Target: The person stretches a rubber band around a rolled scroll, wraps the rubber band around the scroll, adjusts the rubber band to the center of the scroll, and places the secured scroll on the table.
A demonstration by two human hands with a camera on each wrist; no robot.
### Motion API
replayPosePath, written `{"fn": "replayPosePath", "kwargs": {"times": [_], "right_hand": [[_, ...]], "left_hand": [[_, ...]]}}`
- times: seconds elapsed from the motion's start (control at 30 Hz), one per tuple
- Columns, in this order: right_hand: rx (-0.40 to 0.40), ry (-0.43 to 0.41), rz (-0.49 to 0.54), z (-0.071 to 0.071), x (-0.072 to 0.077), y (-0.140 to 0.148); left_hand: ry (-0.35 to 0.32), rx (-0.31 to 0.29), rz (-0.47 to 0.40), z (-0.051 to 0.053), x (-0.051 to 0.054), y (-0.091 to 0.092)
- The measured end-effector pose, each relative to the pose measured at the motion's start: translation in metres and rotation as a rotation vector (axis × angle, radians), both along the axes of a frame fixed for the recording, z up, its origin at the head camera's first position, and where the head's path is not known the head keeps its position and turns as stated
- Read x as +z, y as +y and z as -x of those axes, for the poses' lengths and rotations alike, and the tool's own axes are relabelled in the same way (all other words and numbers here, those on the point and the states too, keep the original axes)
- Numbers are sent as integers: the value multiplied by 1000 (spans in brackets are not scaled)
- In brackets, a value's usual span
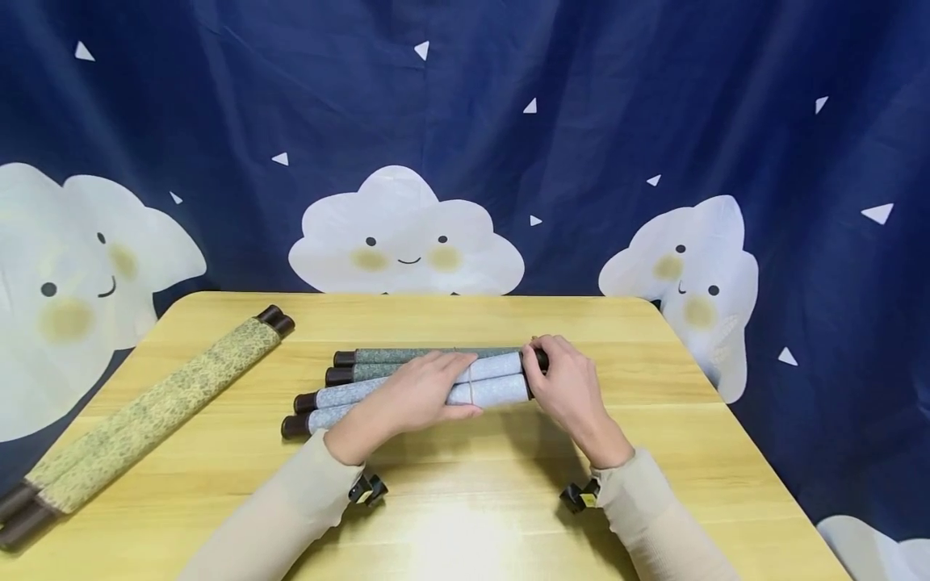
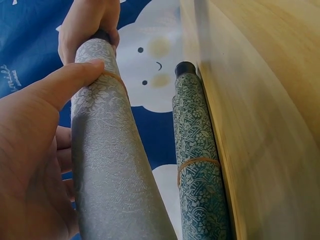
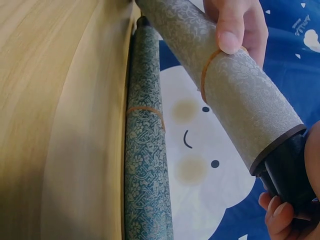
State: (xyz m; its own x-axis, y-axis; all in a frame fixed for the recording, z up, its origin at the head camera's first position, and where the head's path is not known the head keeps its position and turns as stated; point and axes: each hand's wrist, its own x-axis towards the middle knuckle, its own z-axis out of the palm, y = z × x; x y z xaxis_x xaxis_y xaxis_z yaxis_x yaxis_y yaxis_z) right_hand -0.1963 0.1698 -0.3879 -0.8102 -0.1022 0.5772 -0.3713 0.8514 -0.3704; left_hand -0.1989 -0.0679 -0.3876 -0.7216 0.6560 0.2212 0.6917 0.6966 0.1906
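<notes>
A pale blue-grey double-rolled scroll (image 1: pixel 497 390) with a floral weave is tilted, its right end raised off the table. My left hand (image 1: pixel 417 391) holds it near the rubber band (image 3: pixel 206 75), thumb on top and fingers on the far side. With curled fingers, my right hand (image 1: pixel 572 391) grips the dark end knob (image 3: pixel 290 165) at the scroll's right end. Just behind lies a green patterned scroll (image 2: pixel 197 135), also rolled from two sides and bound by a rubber band. Its right end is hidden behind the pale scroll and my right hand in the head view.
A yellow patterned scroll (image 1: pixel 163 407) with dark ends lies diagonally along the left side of the wooden table (image 1: pixel 654 500). Behind the table hangs a dark blue curtain (image 1: pixel 465 105) printed with white clouds. Each wrist carries a small black camera mount (image 1: pixel 366 489).
</notes>
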Motion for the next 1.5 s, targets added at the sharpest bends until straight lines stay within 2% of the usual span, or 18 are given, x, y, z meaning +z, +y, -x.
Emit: {"fn": "replayPosePath", "kwargs": {"times": [0.27,0.6,0.73,0.87,1.03,1.5], "right_hand": [[6,-9,9,-1,-1,0],[9,26,15,4,5,4],[3,24,9,4,4,5],[2,37,7,3,2,2],[4,39,2,0,3,-2],[5,22,16,3,5,2]], "left_hand": [[1,-7,1,-1,-2,0],[-4,33,33,2,4,-2],[-30,28,39,3,4,-4],[-61,4,-5,3,2,-2],[-33,-29,-17,4,-4,2],[-21,18,15,6,-2,-4]]}}
